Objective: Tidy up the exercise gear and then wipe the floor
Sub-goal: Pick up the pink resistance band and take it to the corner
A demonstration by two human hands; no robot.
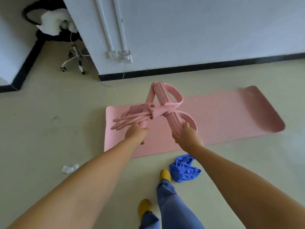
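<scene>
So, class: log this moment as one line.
hands: left, right grip pink resistance-band pedal puller | pink foam mat unrolled | crumpled blue cloth on floor

Pink mat (214,116), pink pull-rope exerciser (158,109), blue cloth (183,171), seemingly plain.

A: What was the floor (41,123) like?

B: Pale beige, smooth, with faint scuff marks. A black skirting strip (198,67) ran along the foot of the white wall (198,30).

A: Any fittings?

B: White conduit (113,25) ran down the wall to a socket box (118,55) — a thin cable hung below it. At upper left stood a swivel chair (56,25) on a chrome castor base.
</scene>
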